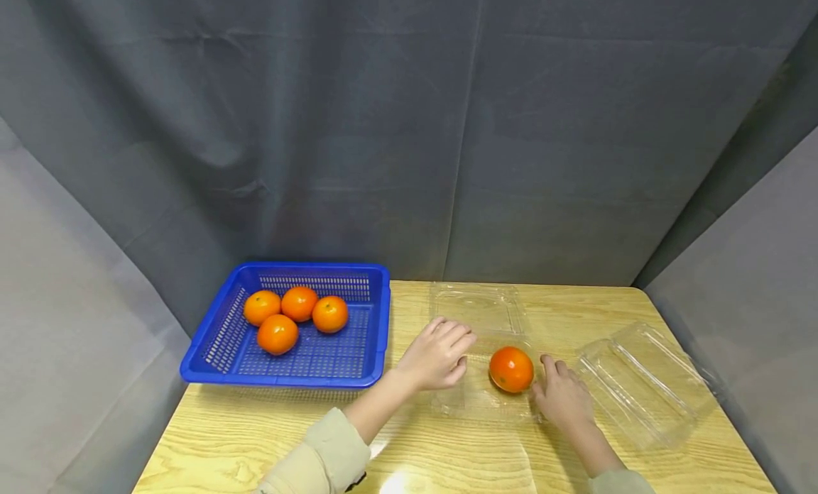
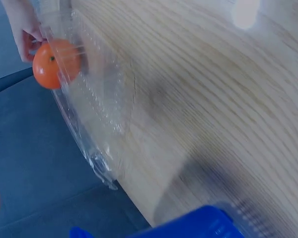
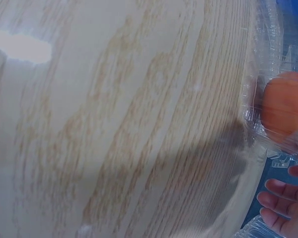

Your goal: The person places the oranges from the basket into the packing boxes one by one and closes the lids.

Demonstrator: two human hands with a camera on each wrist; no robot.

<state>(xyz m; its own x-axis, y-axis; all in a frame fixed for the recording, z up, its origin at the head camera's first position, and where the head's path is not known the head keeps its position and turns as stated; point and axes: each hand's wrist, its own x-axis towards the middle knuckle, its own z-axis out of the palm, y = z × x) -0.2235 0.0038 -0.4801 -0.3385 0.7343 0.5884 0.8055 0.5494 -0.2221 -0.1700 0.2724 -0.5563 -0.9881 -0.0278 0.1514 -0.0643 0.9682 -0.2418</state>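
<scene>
One orange [image 1: 511, 370] sits in the near half of a clear plastic clamshell box [image 1: 476, 402], whose lid [image 1: 476, 308] lies folded back toward the curtain. My left hand [image 1: 437, 355] hovers at the box's left side, fingers loosely bent and holding nothing. At the right side of the box is my right hand [image 1: 565, 394], its fingertips close to the orange and the box's edge. In the right wrist view, the relaxed fingers [image 3: 275, 201] of that hand show beside the box wall, with the orange [image 3: 285, 109] behind the clear plastic.
A blue plastic basket [image 1: 281, 380] with several oranges [image 1: 277, 334] stands at the left of the wooden table [image 1: 460, 458]. Another clear plastic box [image 1: 648, 384] lies at the right. A grey curtain [image 1: 409, 125] hangs behind the table.
</scene>
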